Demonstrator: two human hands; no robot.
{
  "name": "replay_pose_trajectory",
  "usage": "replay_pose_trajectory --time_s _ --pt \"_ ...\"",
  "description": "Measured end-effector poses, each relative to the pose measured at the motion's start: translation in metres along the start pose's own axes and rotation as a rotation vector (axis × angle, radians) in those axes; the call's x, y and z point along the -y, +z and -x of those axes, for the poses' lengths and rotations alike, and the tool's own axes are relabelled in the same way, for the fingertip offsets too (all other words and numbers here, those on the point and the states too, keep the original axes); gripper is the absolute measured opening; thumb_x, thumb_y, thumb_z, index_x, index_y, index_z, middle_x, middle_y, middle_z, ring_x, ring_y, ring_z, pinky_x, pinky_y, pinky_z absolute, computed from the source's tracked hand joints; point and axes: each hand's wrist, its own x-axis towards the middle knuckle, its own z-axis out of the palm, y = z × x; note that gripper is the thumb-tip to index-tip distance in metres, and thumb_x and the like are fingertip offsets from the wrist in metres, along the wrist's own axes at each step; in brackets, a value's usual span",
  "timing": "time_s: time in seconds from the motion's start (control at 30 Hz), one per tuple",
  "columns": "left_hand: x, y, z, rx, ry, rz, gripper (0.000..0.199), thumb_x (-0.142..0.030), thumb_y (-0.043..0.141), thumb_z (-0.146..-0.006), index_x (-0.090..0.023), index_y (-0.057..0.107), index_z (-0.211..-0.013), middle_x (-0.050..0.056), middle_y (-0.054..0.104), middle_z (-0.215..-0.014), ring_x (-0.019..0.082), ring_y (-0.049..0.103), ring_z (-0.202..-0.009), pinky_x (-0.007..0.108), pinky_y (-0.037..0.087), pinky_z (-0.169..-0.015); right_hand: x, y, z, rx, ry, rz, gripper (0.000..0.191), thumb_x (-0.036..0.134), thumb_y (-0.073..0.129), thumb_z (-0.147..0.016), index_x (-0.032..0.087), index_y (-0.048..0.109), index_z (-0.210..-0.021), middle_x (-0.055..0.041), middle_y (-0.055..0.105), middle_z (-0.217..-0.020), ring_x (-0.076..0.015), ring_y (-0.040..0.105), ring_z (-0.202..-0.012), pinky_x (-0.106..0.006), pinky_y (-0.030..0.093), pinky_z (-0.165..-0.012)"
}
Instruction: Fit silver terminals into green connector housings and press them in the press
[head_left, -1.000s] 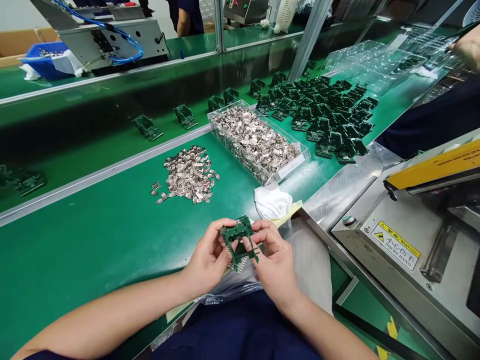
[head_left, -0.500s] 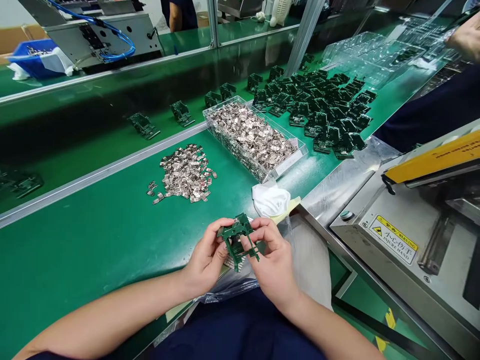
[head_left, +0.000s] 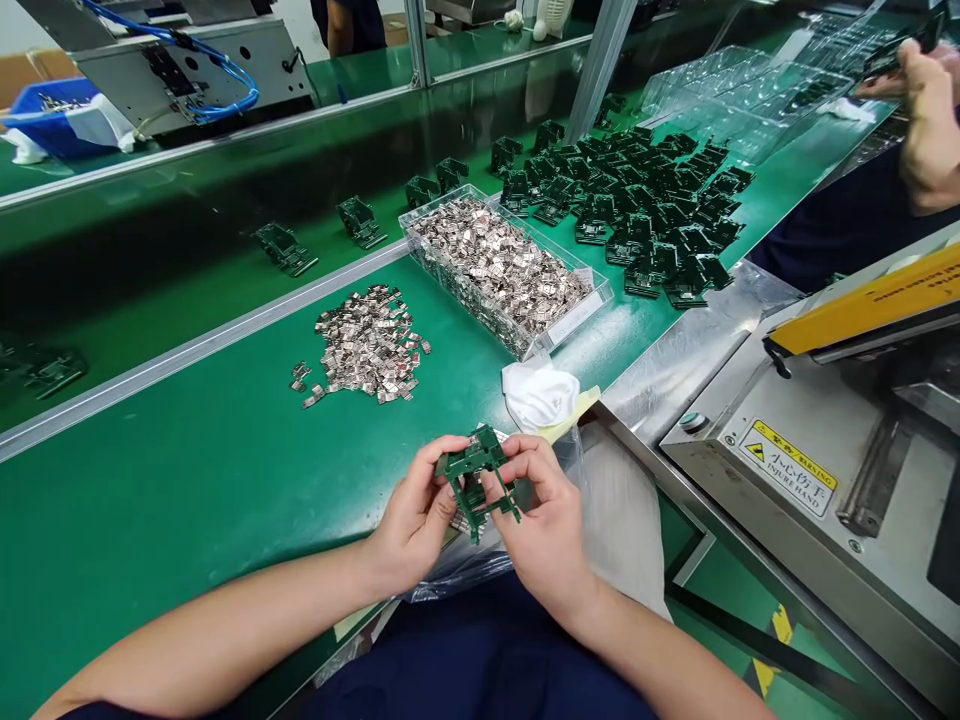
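Observation:
A green plastic frame (head_left: 480,458) is held between both hands just above the table's near edge. My left hand (head_left: 415,515) pinches its left side between thumb and fingers. On the right side, my right hand (head_left: 546,510) grips it, the thumb reaching into the frame's opening. Beyond the hands, a loose pile of small metal pieces (head_left: 367,345) lies on the green table (head_left: 187,480). A clear box (head_left: 600,292) full of similar metal pieces stands behind and to the right. Many dark green frames (head_left: 637,205) lie heaped past the box.
A white cloth (head_left: 541,395) lies near the table corner. At the right stands a metal machine (head_left: 720,425) with a warning label. Another person's hand (head_left: 930,130) is at the upper right, near clear trays (head_left: 750,90). Several frames sit on the strip behind the rail (head_left: 225,332).
The other person's hand at the upper right has come further into view, with a dark part in it. My hands and the frame look almost unchanged; the view has shifted slightly.

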Motion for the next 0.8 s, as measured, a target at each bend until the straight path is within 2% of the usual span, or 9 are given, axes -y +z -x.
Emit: replay_pose_trajectory --time_s 0.17,0.3,0.6,0.8 --pt "-0.002 0.006 -0.001 -0.026 -0.013 0.053 0.038 -0.017 0.052 -0.093 -0.030 0.045 -0.128 0.000 0.060 -0.090 0.009 0.058 -0.072 0.017 0.051 -0.067 -0.006 0.000 0.005 0.020 0.016 -0.007 0.015 0.018 0.065 -0.083 0.020 0.055 -0.072 -0.0037 0.057 -0.092 -0.0183 0.058 -0.092 -0.030 0.045 -0.082" --pt "-0.006 0.008 -0.003 -0.089 -0.045 0.056 0.033 -0.017 0.056 -0.091 -0.027 0.049 -0.122 0.000 0.061 -0.090 0.009 0.059 -0.073 0.017 0.051 -0.067 -0.011 0.001 0.009 0.030 0.112 -0.102 0.011 0.020 0.064 -0.084 0.021 0.058 -0.074 -0.0039 0.058 -0.090 -0.0193 0.058 -0.092 -0.031 0.046 -0.081" --pt "-0.010 0.009 -0.004 -0.096 -0.150 0.126 0.028 -0.022 0.057 -0.092 -0.025 0.050 -0.119 0.000 0.062 -0.085 0.009 0.057 -0.070 0.016 0.049 -0.062 -0.006 0.004 0.007 0.006 0.311 -0.379 0.016 0.025 0.073 -0.077 0.020 0.059 -0.072 -0.0021 0.063 -0.083 -0.0142 0.060 -0.077 -0.023 0.050 -0.070" --pt "-0.012 0.008 -0.005 -0.099 -0.168 0.141 0.027 -0.025 0.058 -0.091 -0.023 0.052 -0.116 0.001 0.062 -0.085 0.011 0.058 -0.071 0.018 0.051 -0.062 -0.006 0.006 0.008 -0.019 0.310 -0.390 0.019 0.027 0.076 -0.074 0.020 0.059 -0.070 -0.0016 0.063 -0.080 -0.0142 0.060 -0.075 -0.023 0.051 -0.067"
